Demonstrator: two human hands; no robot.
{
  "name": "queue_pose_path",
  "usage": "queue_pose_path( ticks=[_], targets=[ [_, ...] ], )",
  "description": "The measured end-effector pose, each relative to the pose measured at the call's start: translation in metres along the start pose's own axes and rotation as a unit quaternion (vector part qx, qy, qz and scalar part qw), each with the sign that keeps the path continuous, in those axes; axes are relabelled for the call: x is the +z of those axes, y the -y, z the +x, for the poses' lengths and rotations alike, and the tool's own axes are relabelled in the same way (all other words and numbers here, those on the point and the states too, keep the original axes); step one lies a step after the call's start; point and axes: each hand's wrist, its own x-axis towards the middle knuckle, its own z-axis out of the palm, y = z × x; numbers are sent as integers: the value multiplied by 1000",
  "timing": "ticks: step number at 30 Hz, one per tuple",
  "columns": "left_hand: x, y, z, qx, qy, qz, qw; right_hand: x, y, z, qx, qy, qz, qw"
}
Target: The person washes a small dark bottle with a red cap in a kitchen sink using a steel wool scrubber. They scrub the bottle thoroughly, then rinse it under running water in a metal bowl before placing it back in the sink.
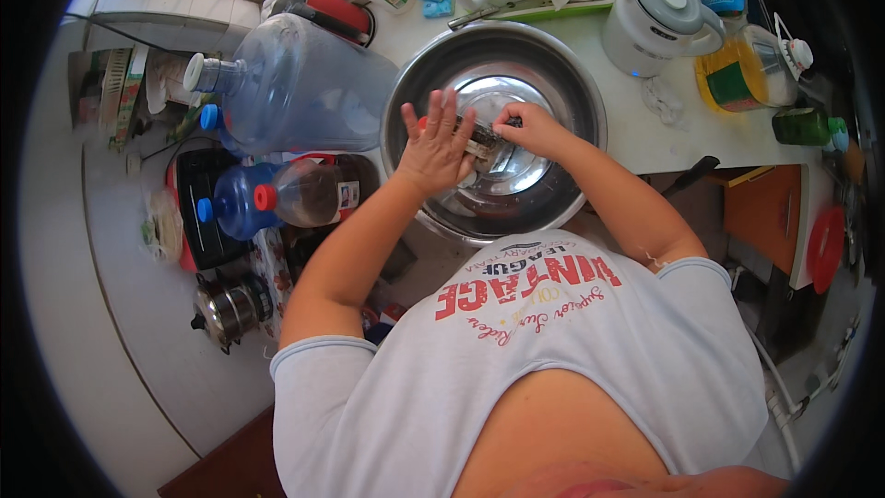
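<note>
A wide stainless-steel basin [584, 145] stands before me at the counter's edge. Over its left half is my left hand [437, 149], back towards me, with the fingers spread apart. Behind those fingers lies a dark speckled object [488, 138], partly hidden; I cannot tell what it is. A pale strip [477, 149] shows beside it, and a small red part [422, 123] peeks out past my left fingers. From the right, my right hand [532, 130] pinches at the dark object's right end with thumb and fingertips. What lies under my left palm is hidden.
A large clear water jug [311, 86] lies left of the basin, above a brown-filled bottle with a red cap [314, 192]. On the counter [646, 145] at right stand a white electric kettle [643, 24] and an oil bottle [736, 72]. A black handle [695, 171] juts out below.
</note>
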Motion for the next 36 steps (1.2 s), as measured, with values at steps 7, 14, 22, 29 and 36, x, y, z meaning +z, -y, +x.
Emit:
queue_pose_path(
  ticks=[7, 14, 22, 29, 36],
  targets=[
    [26, -46, 8, -426, -156, -410, 791, 16, 19, -9, -70, 8, -40, 997],
    [35, -21, 4, -343, -164, -433, 817, 54, 16, 18, -207, -133, -108, 963],
    [35, -15, -1, -335, -118, -463, 812, 72, 0, -8, -168, -189, -25, 967],
    [32, -9, 3, -343, -99, -467, 809, 65, -5, 51, -130, -211, -16, 969],
    [26, -10, 2, -311, -69, -469, 824, 71, -6, 21, -145, -229, -12, 963]
  ],
)
